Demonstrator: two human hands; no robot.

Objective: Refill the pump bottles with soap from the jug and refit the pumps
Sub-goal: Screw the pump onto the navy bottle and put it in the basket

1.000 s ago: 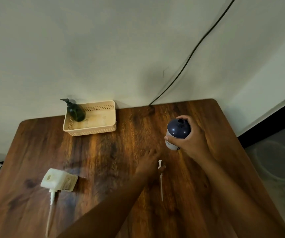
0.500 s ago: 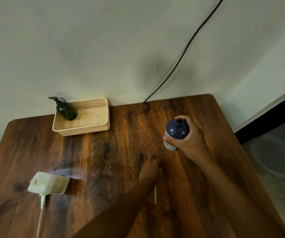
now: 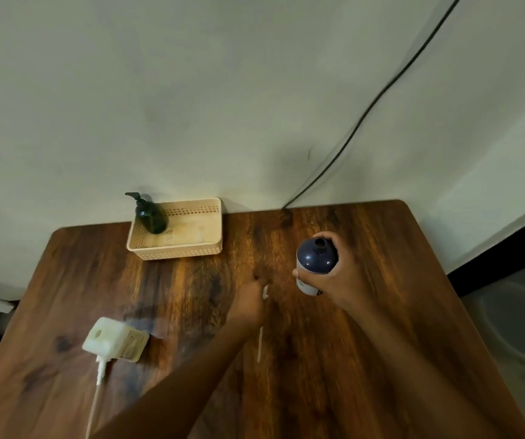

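Observation:
My right hand (image 3: 337,277) grips a navy-blue bottle (image 3: 315,258) upright just right of the table's middle; its neck is open, with no pump on it. My left hand (image 3: 248,304) is curled on a white pump (image 3: 265,291) at the table surface left of that bottle. The pump's thin tube (image 3: 259,343) trails toward me. At the left a white square bottle (image 3: 115,340) has an open hole in its top, and a second white pump (image 3: 100,370) with a long tube lies beside it.
A beige perforated basket (image 3: 191,248) sits at the table's back edge against the wall, with a dark green pump bottle (image 3: 150,217) in its left corner. A black cable (image 3: 365,112) runs up the wall. The wooden table's right edge (image 3: 438,264) drops to the floor.
My left hand has closed over the white pump, and its head now shows above my fingers. The right hand has kept the navy bottle in place. The view has shifted slightly.

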